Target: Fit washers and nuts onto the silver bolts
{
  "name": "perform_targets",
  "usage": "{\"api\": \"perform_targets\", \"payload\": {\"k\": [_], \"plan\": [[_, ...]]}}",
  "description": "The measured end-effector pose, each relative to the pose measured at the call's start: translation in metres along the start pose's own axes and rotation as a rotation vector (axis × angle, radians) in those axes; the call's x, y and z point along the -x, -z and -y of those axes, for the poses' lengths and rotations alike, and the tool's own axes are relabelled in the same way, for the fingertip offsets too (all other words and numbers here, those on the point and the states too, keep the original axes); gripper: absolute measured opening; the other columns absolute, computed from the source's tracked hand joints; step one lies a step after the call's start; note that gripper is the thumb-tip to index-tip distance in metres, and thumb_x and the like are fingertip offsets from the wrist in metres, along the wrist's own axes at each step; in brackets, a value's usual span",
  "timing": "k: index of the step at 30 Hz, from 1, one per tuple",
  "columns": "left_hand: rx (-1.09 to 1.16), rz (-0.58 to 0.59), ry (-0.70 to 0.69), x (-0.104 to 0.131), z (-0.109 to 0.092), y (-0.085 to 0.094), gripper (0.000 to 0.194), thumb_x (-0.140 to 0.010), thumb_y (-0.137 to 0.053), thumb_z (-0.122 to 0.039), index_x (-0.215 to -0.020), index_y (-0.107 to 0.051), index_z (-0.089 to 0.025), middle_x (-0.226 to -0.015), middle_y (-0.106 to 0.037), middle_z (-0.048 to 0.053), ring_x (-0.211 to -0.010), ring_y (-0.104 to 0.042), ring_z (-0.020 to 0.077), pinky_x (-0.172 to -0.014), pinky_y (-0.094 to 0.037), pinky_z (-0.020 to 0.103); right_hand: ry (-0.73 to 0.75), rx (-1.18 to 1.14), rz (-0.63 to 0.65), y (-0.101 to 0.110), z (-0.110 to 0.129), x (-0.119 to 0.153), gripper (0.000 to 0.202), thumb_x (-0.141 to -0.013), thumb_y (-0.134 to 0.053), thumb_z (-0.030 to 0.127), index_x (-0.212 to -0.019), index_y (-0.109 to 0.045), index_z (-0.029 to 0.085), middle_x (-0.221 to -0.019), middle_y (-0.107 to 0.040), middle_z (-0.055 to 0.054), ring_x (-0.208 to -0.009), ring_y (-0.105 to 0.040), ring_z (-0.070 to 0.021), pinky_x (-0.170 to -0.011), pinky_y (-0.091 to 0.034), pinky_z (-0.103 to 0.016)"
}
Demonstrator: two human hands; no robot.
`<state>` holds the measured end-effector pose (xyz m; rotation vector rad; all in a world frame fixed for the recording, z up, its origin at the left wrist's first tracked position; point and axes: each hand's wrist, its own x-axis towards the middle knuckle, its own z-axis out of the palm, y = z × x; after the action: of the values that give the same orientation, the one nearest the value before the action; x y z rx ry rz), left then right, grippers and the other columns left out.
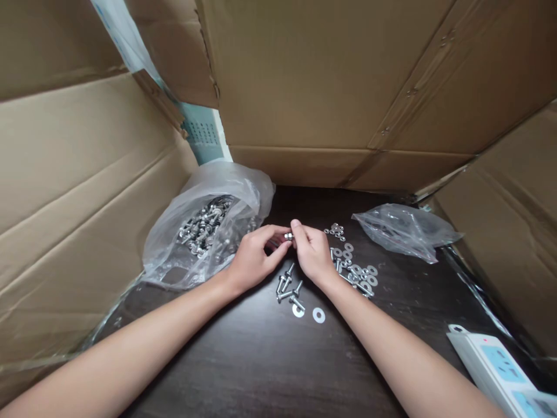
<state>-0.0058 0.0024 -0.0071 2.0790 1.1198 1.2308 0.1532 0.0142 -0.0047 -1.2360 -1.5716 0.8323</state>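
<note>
My left hand [256, 255] and my right hand [310, 249] meet above the dark table, fingers pinched on a small metal bolt [288, 236] with a nut or washer on it. The bolt lies between the fingertips of both hands, partly covered by them. Just below the hands lie several loose bolts [287, 281]. Two flat washers, one [319, 315] in plain view and one [298, 310] partly under a bolt, rest nearer to me. Right of my right hand is a pile of washers and bolts [357, 273], with small nuts [336, 230] behind it.
A clear plastic bag [248, 180] full of metal hardware stands open at the left. Another plastic bag [404, 226] lies flat at the right. A white power strip [491, 360] is at the lower right. Cardboard walls [331, 75] enclose the dark table [243, 360].
</note>
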Motion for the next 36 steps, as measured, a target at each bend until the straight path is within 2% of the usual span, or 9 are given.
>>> {"api": "perform_targets", "payload": {"k": [3, 5, 8, 11, 17, 23, 26, 29, 36], "plan": [[0.025, -0.007, 0.018, 0.0003, 0.0004, -0.0001, 0.017, -0.094, -0.065, -0.018, -0.110, -0.072, -0.018, -0.096, -0.078, 0.005, -0.081, -0.073, 0.0170, -0.076, -0.060, 0.029, 0.045, -0.031, 0.031, 0.0019, 0.0015, 0.0001, 0.030, -0.091, -0.048, 0.036, -0.065, -0.046, 0.022, -0.062, -0.046, 0.002, -0.062, -0.045, -0.0154, -0.060, -0.034, -0.029], [0.032, -0.013, 0.026, -0.0001, 0.0005, 0.0002, 0.016, -0.094, -0.065, -0.018, -0.109, -0.072, -0.018, -0.095, -0.078, 0.005, -0.081, -0.073, 0.0170, -0.076, -0.060, 0.028, 0.054, -0.025, 0.082, 0.0023, 0.0014, -0.0004, 0.026, -0.089, -0.049, 0.033, -0.065, -0.046, 0.023, -0.061, -0.046, 0.002, -0.061, -0.045, -0.0152, -0.060, -0.034, -0.029], [0.019, -0.006, 0.019, -0.0004, 0.0004, 0.0006, 0.017, -0.094, -0.064, -0.017, -0.109, -0.072, -0.017, -0.095, -0.077, 0.005, -0.081, -0.072, 0.0169, -0.078, -0.060, 0.029, 0.032, -0.007, 0.107, 0.0007, 0.0001, -0.0007, 0.038, -0.094, -0.046, 0.039, -0.060, -0.044, 0.022, -0.058, -0.041, 0.002, -0.057, -0.040, -0.0144, -0.057, -0.030, -0.030], [0.021, -0.001, 0.014, -0.0001, 0.0004, 0.0005, 0.018, -0.094, -0.064, -0.017, -0.111, -0.071, -0.018, -0.095, -0.077, 0.005, -0.080, -0.072, 0.0167, -0.079, -0.060, 0.030, 0.017, 0.000, 0.061, -0.0001, 0.0006, -0.0001, 0.045, -0.096, -0.044, 0.044, -0.057, -0.041, 0.023, -0.056, -0.039, 0.002, -0.056, -0.038, -0.0141, -0.056, -0.028, -0.030], [0.044, -0.002, 0.032, 0.0001, 0.0003, 0.0002, 0.017, -0.094, -0.066, -0.018, -0.109, -0.072, -0.017, -0.096, -0.078, 0.005, -0.081, -0.073, 0.0169, -0.075, -0.059, 0.028, 0.076, -0.027, 0.084, 0.0029, 0.0022, -0.0003, 0.020, -0.085, -0.049, 0.030, -0.066, -0.047, 0.023, -0.063, -0.047, 0.002, -0.062, -0.045, -0.0157, -0.060, -0.035, -0.029], [0.030, -0.003, 0.017, -0.0006, -0.0011, 0.0008, 0.016, -0.094, -0.065, -0.016, -0.109, -0.072, -0.017, -0.094, -0.077, 0.005, -0.080, -0.072, 0.0161, -0.075, -0.058, 0.028, 0.009, -0.007, 0.066, -0.0004, 0.0021, -0.0001, 0.045, -0.094, -0.045, 0.046, -0.056, -0.041, 0.023, -0.055, -0.038, 0.003, -0.055, -0.037, -0.0143, -0.055, -0.027, -0.030], [0.027, -0.008, 0.017, -0.0006, -0.0015, 0.0003, 0.016, -0.094, -0.065, -0.017, -0.109, -0.072, -0.017, -0.094, -0.077, 0.005, -0.079, -0.072, 0.0163, -0.076, -0.058, 0.028, 0.033, -0.046, 0.031, 0.0012, 0.0036, 0.0002, 0.035, -0.091, -0.047, 0.039, -0.060, -0.044, 0.023, -0.058, -0.043, 0.002, -0.057, -0.042, -0.0152, -0.057, -0.031, -0.030], [0.044, -0.009, 0.034, -0.0008, -0.0015, 0.0003, 0.016, -0.094, -0.064, -0.017, -0.109, -0.072, -0.017, -0.095, -0.078, 0.005, -0.081, -0.073, 0.0167, -0.076, -0.059, 0.028, 0.040, -0.062, 0.061, 0.0030, 0.0033, -0.0005, 0.020, -0.084, -0.049, 0.032, -0.067, -0.048, 0.023, -0.062, -0.047, 0.002, -0.060, -0.046, -0.0156, -0.059, -0.034, -0.029], [0.012, 0.002, 0.003, -0.0015, -0.0018, 0.0021, 0.017, -0.094, -0.064, -0.015, -0.108, -0.072, -0.017, -0.095, -0.078, 0.005, -0.079, -0.072, 0.0158, -0.078, -0.059, 0.029, 0.004, -0.017, 0.099, -0.0008, -0.0005, -0.0016, 0.040, -0.093, -0.045, 0.042, -0.058, -0.042, 0.023, -0.057, -0.040, 0.002, -0.058, -0.040, -0.0144, -0.056, -0.028, -0.030]]}}
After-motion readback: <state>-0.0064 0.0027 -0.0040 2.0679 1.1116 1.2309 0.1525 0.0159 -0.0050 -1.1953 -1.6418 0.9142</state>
